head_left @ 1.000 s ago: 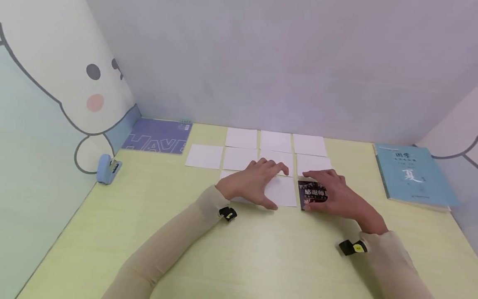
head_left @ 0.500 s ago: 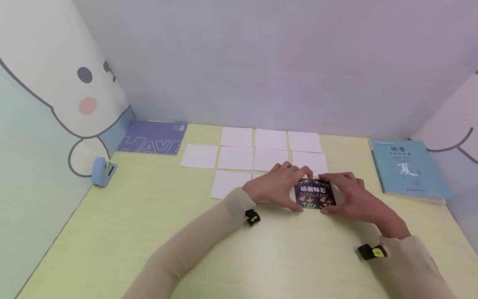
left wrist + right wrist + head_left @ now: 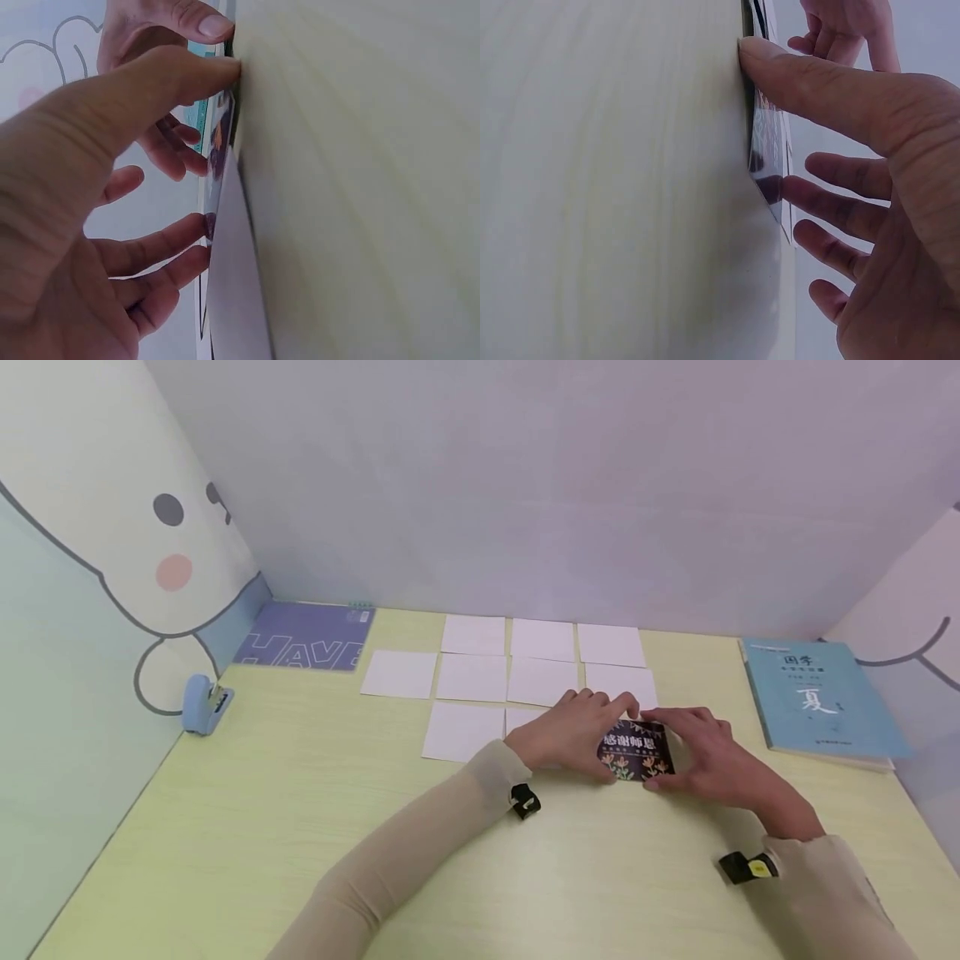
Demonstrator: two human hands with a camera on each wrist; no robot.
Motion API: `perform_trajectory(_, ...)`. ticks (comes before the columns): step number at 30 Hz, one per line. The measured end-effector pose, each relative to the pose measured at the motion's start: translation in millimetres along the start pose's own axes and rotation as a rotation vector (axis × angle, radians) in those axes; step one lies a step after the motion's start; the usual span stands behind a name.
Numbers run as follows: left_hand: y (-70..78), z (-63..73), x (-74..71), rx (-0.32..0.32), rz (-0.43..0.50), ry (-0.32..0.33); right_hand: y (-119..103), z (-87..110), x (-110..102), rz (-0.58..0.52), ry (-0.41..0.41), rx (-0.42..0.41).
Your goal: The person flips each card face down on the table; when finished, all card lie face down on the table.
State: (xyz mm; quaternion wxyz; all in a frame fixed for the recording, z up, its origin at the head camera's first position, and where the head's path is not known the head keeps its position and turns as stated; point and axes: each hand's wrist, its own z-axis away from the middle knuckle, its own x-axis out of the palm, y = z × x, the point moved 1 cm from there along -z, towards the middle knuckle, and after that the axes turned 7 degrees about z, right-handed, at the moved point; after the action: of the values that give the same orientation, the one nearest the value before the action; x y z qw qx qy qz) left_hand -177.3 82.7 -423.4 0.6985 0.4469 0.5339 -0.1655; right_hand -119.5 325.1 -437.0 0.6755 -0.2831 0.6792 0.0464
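A dark card (image 3: 633,752) printed with white characters and orange flowers lies at the right end of the nearest row. My left hand (image 3: 566,735) spans its left side, thumb at the near edge and fingertips at the far edge. On its right side my right hand (image 3: 705,756) holds it likewise, thumb near and index finger far. The left wrist view shows the left thumb and fingertips touching the card (image 3: 219,142). In the right wrist view, the right thumb and a fingertip meet the card (image 3: 769,142). A white card (image 3: 517,718) beside it is partly hidden behind my left hand.
Several blank white cards (image 3: 471,678) lie in rows toward the back wall. A purple notebook (image 3: 303,635) sits at the back left, with a light blue stapler-like tool (image 3: 204,703) before it. A blue book (image 3: 825,702) lies at the right.
My left hand has moved right, from over the white cards to the dark card's left side. The right hand has shifted slightly, and the view has turned a little.
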Motion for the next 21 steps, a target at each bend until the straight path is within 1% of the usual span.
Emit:
perform_trajectory(3, -1.3, -0.5, -0.1, 0.010, 0.015, 0.013, 0.8, -0.6, -0.3, -0.005, 0.019, -0.007)
perform_trajectory(7, -2.5, -0.3, -1.9, 0.022, 0.035, 0.034, -0.5, -1.3, -4.8, -0.020, 0.071, -0.002)
perform_trajectory(10, 0.2, -0.7, -4.1, 0.044, 0.051, 0.056, -3.1, -0.3, -12.0, -0.037, 0.122, -0.002)
perform_trajectory(15, 6.7, -1.8, -4.7, 0.063, 0.075, 0.110, -10.0, -1.2, -20.1, -0.034, 0.200, -0.047)
perform_trajectory(18, 9.8, -1.5, -4.5, 0.068, 0.084, 0.146, -14.2, -3.0, -22.5, -0.037, 0.219, -0.059)
perform_trajectory(21, 12.8, -1.6, -5.0, 0.079, 0.086, 0.170, -16.4, -2.7, -24.3, -0.065, 0.219, -0.049)
